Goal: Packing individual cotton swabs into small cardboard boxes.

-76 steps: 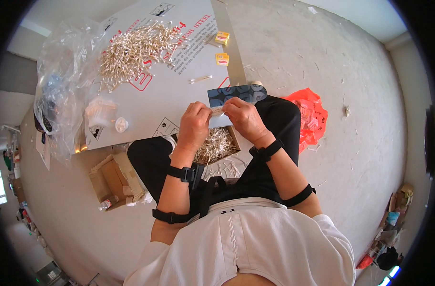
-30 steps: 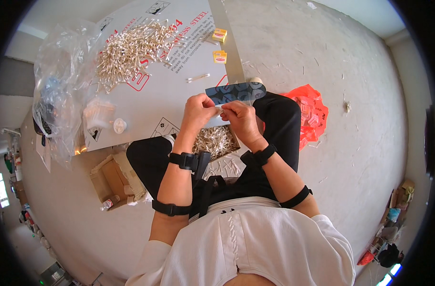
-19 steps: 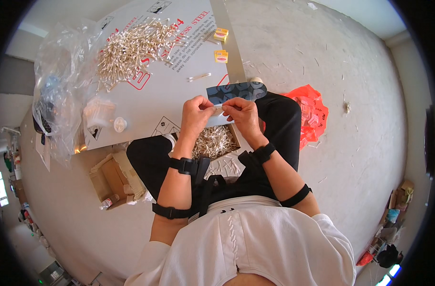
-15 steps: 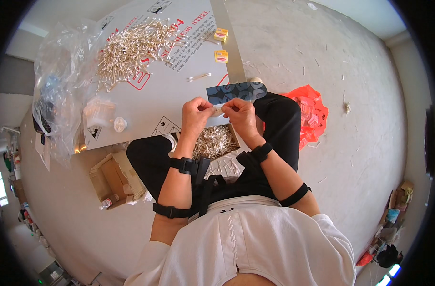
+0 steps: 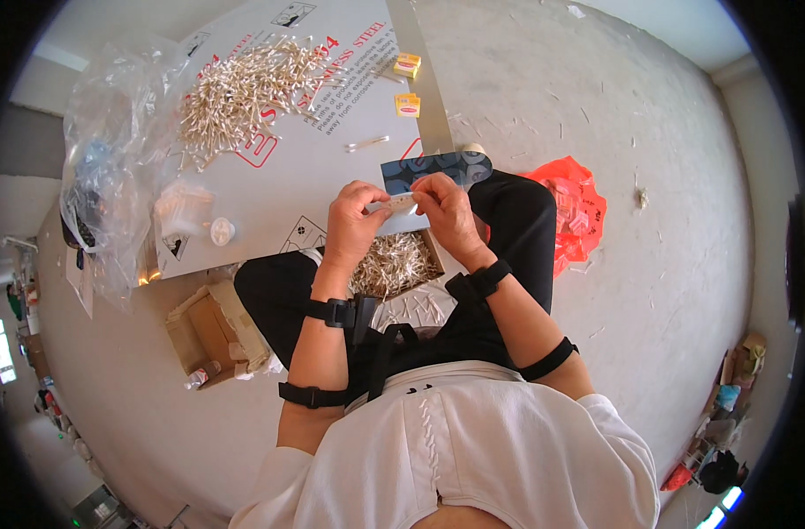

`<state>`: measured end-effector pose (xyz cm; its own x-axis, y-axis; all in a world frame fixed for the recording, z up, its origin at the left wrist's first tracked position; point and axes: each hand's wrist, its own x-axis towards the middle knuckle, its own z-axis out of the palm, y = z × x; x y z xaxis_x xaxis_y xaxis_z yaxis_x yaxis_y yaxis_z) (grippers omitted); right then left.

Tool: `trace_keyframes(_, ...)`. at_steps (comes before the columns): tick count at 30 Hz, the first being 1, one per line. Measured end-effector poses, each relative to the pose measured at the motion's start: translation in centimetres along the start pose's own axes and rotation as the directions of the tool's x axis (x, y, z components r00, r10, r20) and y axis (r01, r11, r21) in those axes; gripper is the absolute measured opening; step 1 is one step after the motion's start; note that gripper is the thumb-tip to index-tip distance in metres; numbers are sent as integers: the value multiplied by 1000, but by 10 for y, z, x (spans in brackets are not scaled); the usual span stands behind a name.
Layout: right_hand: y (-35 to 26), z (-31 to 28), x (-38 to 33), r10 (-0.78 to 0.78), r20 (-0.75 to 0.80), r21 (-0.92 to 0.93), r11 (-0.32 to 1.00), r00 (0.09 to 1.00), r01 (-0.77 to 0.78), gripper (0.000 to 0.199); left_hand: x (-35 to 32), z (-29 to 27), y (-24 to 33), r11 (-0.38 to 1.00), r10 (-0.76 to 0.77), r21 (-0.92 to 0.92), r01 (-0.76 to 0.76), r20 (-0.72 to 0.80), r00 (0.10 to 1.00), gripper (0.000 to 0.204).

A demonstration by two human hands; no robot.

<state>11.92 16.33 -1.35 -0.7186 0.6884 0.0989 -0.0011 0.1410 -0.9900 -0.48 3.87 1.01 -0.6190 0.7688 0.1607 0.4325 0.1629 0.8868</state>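
Note:
Above the table's near edge, my left hand [image 5: 353, 219] and my right hand [image 5: 448, 210] pinch a small whitish, flat-looking piece [image 5: 402, 202] between them. Its exact kind is too small to make out, and my fingers cover its ends. Just beyond my fingers lies a dark blue patterned strip [image 5: 433, 169]. Below my hands an open cardboard box [image 5: 439, 264] holds a heap of cotton swabs [image 5: 394, 263]. A few loose swabs [image 5: 368, 144] rest on the table past my left hand.
A large pile of cotton swabs [image 5: 244, 93] covers the far left of the metal-sheet table [image 5: 288, 181]. Clear plastic boxes [image 5: 184, 209], a round white lid [image 5: 222, 231] and yellow packets [image 5: 408, 106] lie there too. A red plastic bag [image 5: 574, 212] and a cardboard carton [image 5: 210, 331] sit on the floor.
My left hand has shifted slightly left and its fingers have spread a little. More of the whitish piece shows between my hands. My right hand has tilted slightly.

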Motion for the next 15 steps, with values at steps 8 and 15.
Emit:
trace_keyframes(8,-10,-14,0,-147,154,-201,963,977,177,11,-2,4,1,909,314,298,-291,-31,949,14)
trace_keyframes(15,-20,-16,11,-389,224,-434,781,893,449,9,0,2,12,771,424,491,-405,77,902,13)
